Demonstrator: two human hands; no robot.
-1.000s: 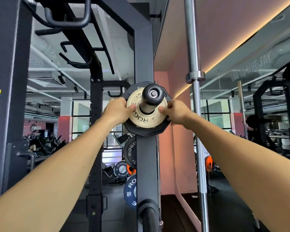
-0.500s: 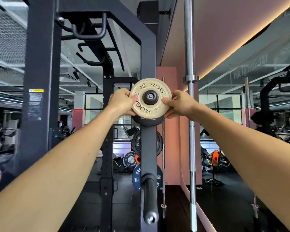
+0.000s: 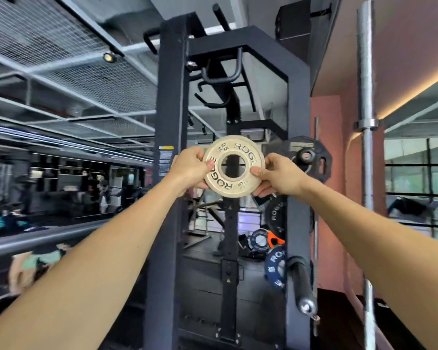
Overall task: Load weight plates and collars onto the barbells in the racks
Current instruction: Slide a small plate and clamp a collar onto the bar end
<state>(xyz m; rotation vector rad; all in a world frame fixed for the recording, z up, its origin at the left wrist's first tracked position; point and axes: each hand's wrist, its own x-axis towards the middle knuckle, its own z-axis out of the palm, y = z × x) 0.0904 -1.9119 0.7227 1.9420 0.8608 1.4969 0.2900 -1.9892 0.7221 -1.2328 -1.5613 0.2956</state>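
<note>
A small cream-coloured weight plate (image 3: 234, 152) with black lettering hangs in the air in front of me, its centre hole empty. My left hand (image 3: 191, 169) grips its left edge and my right hand (image 3: 278, 175) grips its right edge. To the right, a storage peg (image 3: 305, 155) on the black rack upright (image 3: 297, 223) carries a black plate (image 3: 323, 157). The cream plate is clear of that peg.
Lower on the upright hang a black plate (image 3: 274, 214) and a blue plate (image 3: 274, 266), with a black peg (image 3: 302, 286) sticking out toward me. A chrome barbell (image 3: 366, 173) stands upright at right by the pink wall. Another rack post (image 3: 170, 173) is left of centre.
The cream plate has come off the storage peg and moved left and toward me in both hands. My view has swung left, so the peg sits to the right.
</note>
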